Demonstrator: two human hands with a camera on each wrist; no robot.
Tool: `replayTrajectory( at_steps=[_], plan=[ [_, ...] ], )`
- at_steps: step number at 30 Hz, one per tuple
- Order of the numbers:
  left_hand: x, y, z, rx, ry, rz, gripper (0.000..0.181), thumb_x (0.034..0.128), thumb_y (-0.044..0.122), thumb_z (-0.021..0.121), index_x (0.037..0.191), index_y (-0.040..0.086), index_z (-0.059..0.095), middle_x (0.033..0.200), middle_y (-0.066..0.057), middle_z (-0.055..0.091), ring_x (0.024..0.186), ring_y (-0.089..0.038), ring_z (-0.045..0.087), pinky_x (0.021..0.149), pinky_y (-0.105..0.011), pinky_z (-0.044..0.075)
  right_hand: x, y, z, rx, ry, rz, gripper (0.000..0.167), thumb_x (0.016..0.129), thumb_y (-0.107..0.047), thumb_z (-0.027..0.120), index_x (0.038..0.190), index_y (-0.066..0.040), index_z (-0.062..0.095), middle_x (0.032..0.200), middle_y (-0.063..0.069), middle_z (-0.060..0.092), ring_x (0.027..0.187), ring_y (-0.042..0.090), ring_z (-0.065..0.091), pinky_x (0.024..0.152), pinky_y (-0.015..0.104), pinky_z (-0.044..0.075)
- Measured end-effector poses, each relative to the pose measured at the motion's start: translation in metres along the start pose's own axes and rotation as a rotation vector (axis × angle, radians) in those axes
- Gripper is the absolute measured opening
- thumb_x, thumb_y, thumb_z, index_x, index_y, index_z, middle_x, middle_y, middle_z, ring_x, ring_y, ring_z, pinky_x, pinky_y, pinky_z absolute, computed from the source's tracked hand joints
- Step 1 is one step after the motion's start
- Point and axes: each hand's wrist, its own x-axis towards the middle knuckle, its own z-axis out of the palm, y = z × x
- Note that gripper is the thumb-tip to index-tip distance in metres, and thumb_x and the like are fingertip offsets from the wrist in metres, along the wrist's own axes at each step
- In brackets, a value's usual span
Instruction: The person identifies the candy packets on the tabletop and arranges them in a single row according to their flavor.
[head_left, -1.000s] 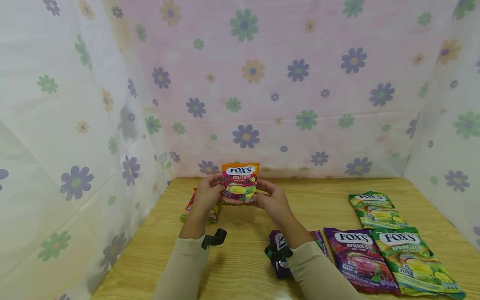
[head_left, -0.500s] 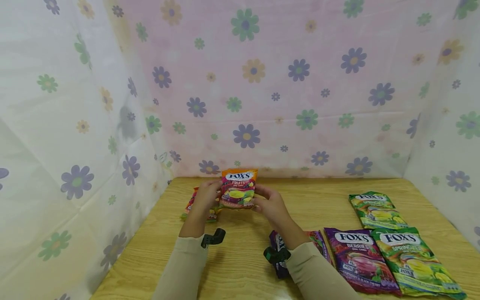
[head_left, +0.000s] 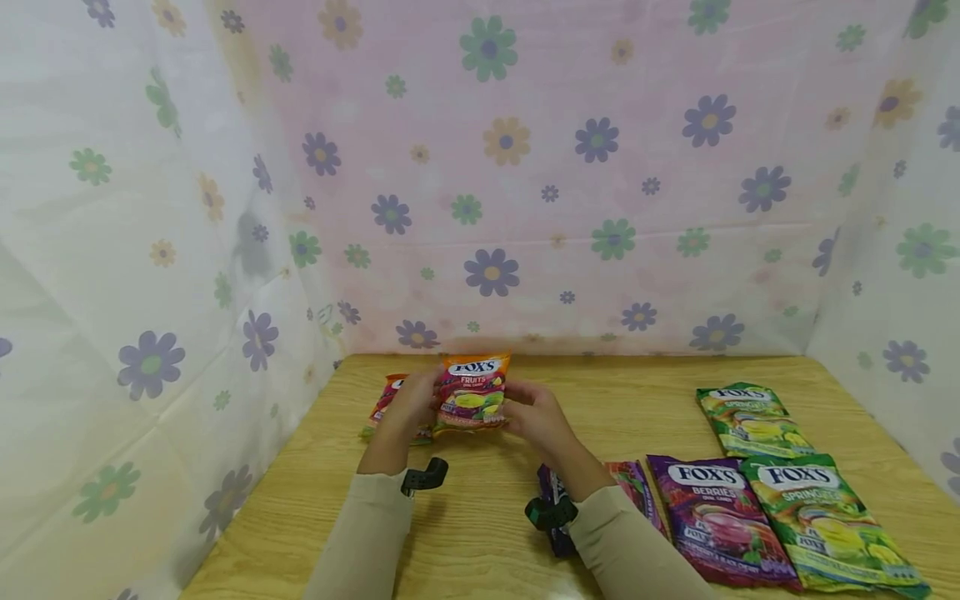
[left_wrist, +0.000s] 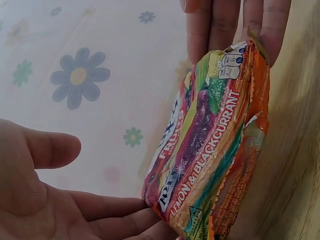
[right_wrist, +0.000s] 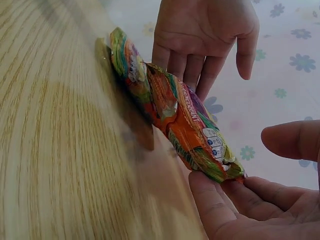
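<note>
An orange-topped Fox's Fruits candy bag [head_left: 471, 396] is between the two hands, front facing the head camera and leaning back. My left hand [head_left: 411, 407] supports its left end with nearly straight fingers; in the left wrist view the thumb [left_wrist: 57, 150] stands away from the bag. At the other end is my right hand [head_left: 538, 419]. Its fingers touch the bag's edge from behind and below in the right wrist view, thumb [right_wrist: 292, 141] apart. Another Fruits bag [head_left: 385, 398] lies on the table at left, partly hidden by the left hand. Whether the supported bag touches the table cannot be told.
On the wooden table [head_left: 480, 517], a purple Berries bag [head_left: 723, 521] and a green bag [head_left: 836, 525] lie side by side at right. Another green bag [head_left: 753, 419] lies behind them. The right forearm partly covers a purple bag [head_left: 633, 483]. Flowered cloth [head_left: 555, 217] surrounds the table.
Both hands have lowered the Fruits bag toward the table and slightly left. The left thumb, earlier on the bag's front, has come off it. The other bags have stayed in place.
</note>
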Motion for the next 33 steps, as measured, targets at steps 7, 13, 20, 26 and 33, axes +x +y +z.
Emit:
replayTrajectory(
  at_steps=[7,13,20,26,33],
  plan=[
    [0.001,-0.006,-0.001,0.029,0.022,-0.027,0.071,0.107,0.051,0.044,0.155,0.0,0.036,0.152,-0.023,0.042,0.138,-0.043,0.044,0.112,-0.059,0.044,-0.001,0.003,0.002,-0.034,-0.003,0.026,0.05,0.1,-0.008,0.06,0.148,0.002,0.051,0.146,0.021,0.056,0.126,0.035,0.063,0.102,0.049,0.056],
    [0.004,-0.011,-0.002,0.05,0.007,-0.025,0.075,0.1062,0.055,0.044,0.157,0.0,0.036,0.156,-0.026,0.041,0.142,-0.046,0.043,0.119,-0.057,0.038,-0.002,0.006,0.002,-0.083,-0.02,0.04,0.051,0.098,-0.007,0.06,0.147,0.004,0.051,0.146,0.022,0.056,0.123,0.033,0.062,0.1,0.049,0.057],
    [0.005,-0.014,-0.003,0.069,0.011,-0.028,0.078,0.1058,0.055,0.045,0.157,-0.003,0.034,0.159,-0.027,0.038,0.146,-0.046,0.039,0.12,-0.058,0.036,-0.003,0.009,0.004,-0.071,-0.043,0.075,0.057,0.098,-0.008,0.06,0.151,0.005,0.045,0.15,0.022,0.052,0.126,0.031,0.06,0.1,0.046,0.056],
    [0.006,-0.015,-0.001,0.061,0.045,0.005,0.064,0.107,0.05,0.045,0.14,-0.005,0.049,0.137,-0.019,0.054,0.13,-0.037,0.053,0.115,-0.052,0.044,-0.004,0.011,0.004,-0.046,-0.077,0.078,0.061,0.098,-0.007,0.061,0.154,0.005,0.041,0.151,0.024,0.051,0.111,0.019,0.062,0.085,0.035,0.056],
    [0.008,-0.016,-0.001,0.136,0.048,0.036,0.055,0.1068,0.054,0.042,0.077,0.008,0.045,0.062,0.004,0.033,0.05,-0.014,0.022,0.06,-0.036,0.033,-0.004,0.012,0.003,0.026,-0.077,0.124,0.059,0.099,-0.007,0.059,0.154,0.003,0.043,0.153,0.024,0.049,0.102,0.02,0.058,0.084,0.035,0.053]
  ],
)
